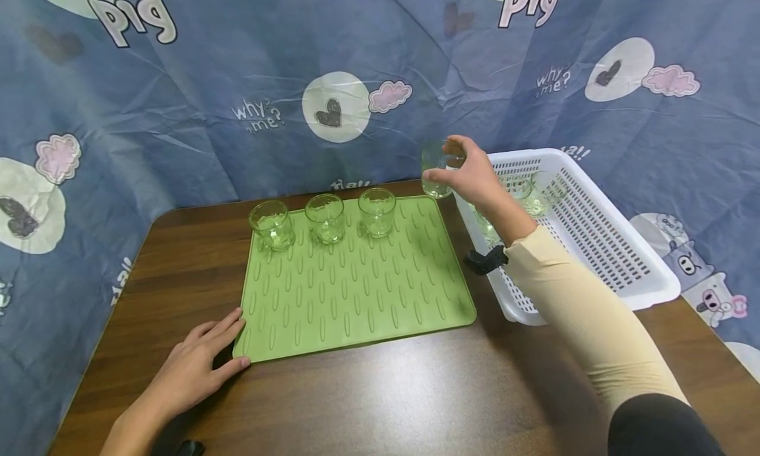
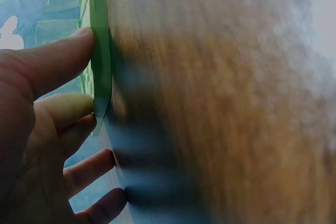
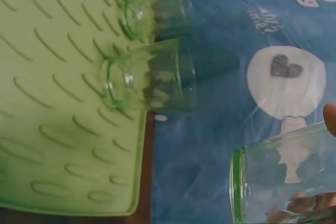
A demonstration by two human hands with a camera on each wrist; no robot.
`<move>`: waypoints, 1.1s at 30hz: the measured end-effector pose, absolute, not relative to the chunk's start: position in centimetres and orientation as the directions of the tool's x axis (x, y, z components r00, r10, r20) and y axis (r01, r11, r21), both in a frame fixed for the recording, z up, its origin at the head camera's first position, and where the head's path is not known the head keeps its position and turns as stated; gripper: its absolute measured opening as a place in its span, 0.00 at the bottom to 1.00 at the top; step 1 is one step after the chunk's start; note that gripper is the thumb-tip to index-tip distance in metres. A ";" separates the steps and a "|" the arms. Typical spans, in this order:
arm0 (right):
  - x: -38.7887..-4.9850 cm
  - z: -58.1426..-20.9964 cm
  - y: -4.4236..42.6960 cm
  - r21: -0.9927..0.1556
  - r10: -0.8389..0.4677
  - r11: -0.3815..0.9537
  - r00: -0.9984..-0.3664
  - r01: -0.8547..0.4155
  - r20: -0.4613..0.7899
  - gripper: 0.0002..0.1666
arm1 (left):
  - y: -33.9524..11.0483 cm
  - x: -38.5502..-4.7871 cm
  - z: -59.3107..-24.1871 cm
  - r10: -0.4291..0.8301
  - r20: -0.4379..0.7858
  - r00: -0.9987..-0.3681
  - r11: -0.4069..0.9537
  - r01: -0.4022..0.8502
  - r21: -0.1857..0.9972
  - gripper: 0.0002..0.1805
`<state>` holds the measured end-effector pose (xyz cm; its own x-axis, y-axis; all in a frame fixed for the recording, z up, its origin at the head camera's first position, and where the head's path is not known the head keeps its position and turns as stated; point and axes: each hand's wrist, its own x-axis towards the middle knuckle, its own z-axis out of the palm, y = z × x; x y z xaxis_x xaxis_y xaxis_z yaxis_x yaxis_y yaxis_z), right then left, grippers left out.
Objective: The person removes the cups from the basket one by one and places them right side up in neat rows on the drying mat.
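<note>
In the head view, right of the upper centre, the right hand (image 1: 477, 179) held a clear glass (image 1: 434, 164) between thumb and fingers, at the upper right corner of the green mat (image 1: 356, 297). The right wrist view showed this glass apart from the mat. Three other glasses (image 1: 326, 220) stood in a row along the mat's upper edge. At the right of the frame, the white basket (image 1: 605, 245) was just beside the mat, with more glasses (image 1: 537, 202) inside; the right forearm in its pale sleeve (image 1: 570, 304) crossed before it, so their number could not be told. At the lower left, the left hand (image 1: 198, 363) was spread wide, its thumb touching the mat's edge. Blue printed cloth (image 1: 237, 66) hung behind the brown table (image 1: 415, 403).
</note>
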<state>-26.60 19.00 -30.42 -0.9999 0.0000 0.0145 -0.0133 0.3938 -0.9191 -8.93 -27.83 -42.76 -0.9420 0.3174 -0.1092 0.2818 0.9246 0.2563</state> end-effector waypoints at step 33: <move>-27.8 -38.3 13.5 -0.901 0.275 0.413 -0.961 0.135 -0.018 0.56 | -27.8 -8.7 -42.5 0.312 -0.107 -0.944 0.923 0.274 0.268 0.42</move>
<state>-27.76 13.47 -38.31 -0.9613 0.2750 -0.0177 0.1348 0.4130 -0.9007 -8.65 -27.77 -42.54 -0.9442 0.3116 -0.1067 0.2744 0.9235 0.2681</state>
